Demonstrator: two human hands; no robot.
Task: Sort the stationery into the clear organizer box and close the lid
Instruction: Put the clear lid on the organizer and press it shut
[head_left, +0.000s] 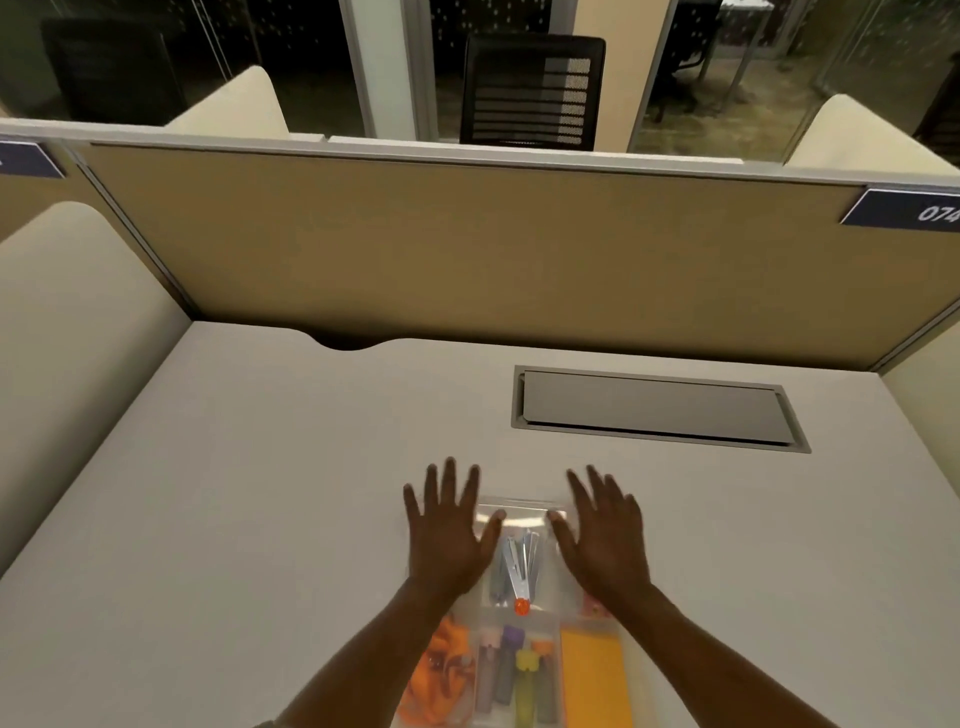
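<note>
The clear organizer box (519, 512) lies on the desk at the bottom centre, running out of the lower frame edge. Inside I see a grey stapler-like tool with an orange tip (518, 571), several highlighters (514, 675), an orange sticky pad (592, 675) and orange items (436, 670) on the left. My left hand (447, 535) is spread flat over the box's far left part. My right hand (602, 535) is spread flat over its far right part. Both hands hold nothing. I cannot tell whether the lid is down.
A grey cable hatch (654, 408) is set into the desk at the back right. A tan partition (467, 249) walls the far edge, with cream side panels left and right. A cable notch (348, 343) cuts the back edge.
</note>
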